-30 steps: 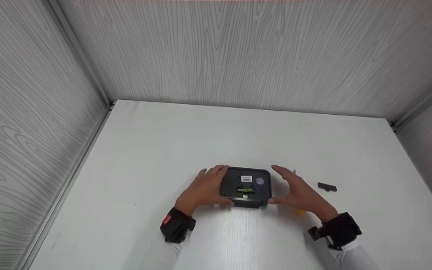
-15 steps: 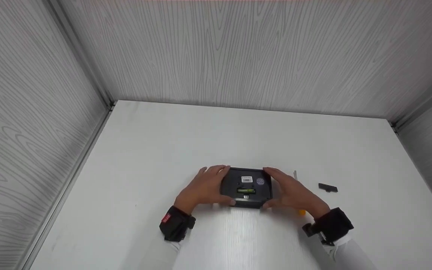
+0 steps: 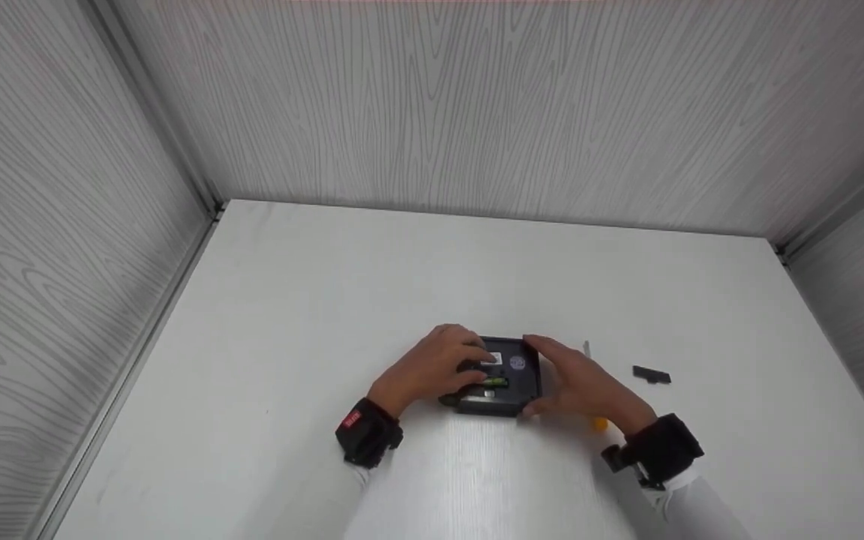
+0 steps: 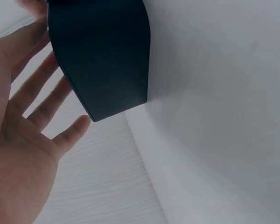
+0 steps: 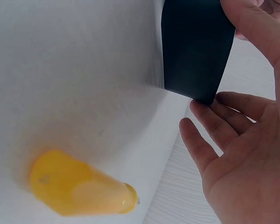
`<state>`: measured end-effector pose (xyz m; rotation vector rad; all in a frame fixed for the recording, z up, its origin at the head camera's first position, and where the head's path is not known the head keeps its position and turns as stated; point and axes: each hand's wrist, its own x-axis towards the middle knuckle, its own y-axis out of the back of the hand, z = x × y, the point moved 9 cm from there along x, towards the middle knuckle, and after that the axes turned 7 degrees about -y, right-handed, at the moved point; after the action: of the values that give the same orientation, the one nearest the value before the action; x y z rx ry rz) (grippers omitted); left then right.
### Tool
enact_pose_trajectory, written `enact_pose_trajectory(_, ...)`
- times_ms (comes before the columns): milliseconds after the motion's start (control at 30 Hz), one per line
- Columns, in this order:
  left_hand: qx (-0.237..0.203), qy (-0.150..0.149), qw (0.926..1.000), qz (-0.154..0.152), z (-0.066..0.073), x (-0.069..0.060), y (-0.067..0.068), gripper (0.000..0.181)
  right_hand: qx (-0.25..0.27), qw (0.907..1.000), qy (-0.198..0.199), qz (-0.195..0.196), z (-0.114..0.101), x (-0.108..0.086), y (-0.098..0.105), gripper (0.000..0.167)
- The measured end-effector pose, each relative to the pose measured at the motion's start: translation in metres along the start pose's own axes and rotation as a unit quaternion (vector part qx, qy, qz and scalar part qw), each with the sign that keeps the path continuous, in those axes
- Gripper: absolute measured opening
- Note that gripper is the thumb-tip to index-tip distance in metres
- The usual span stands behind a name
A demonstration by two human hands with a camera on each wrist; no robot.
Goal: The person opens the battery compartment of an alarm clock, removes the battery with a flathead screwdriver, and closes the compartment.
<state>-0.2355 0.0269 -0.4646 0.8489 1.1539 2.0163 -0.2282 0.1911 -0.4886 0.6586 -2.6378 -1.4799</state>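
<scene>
A black box-shaped device (image 3: pixel 526 382) lies back side up on the table, with a white label, a round sticker and a slot holding a green battery (image 3: pixel 495 382). My left hand (image 3: pixel 436 365) reaches over its left part, fingertips at the label and the battery slot. With thumb and fingers my right hand (image 3: pixel 582 384) holds the right side. In the left wrist view the device's dark side (image 4: pixel 102 56) stands beside the spread fingers of my left hand (image 4: pixel 28 121). The right wrist view shows my right hand (image 5: pixel 247 140) at the opposite dark side (image 5: pixel 196 49).
A small black cover (image 3: pixel 652 374) lies on the white table (image 3: pixel 327 277) to the right of my right hand. A tool with a yellow handle (image 5: pixel 79 186) lies by that hand, its thin shaft (image 3: pixel 587 349) showing behind it. Grey wood-grain panels (image 3: pixel 432 105) surround the table.
My right hand has closed in on the device's right side. My left hand has moved from the left edge to the right, over the device's back, its fingers at the battery slot.
</scene>
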Motion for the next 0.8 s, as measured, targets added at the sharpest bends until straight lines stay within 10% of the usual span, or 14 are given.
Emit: enact_pose_trajectory(800,0.089,-0.058,0.9937,-0.036,0.021,0.018,-0.014,0.02,-0.005,0.9999,0.008,0.006,-0.001,0.0,0.001,0.107)
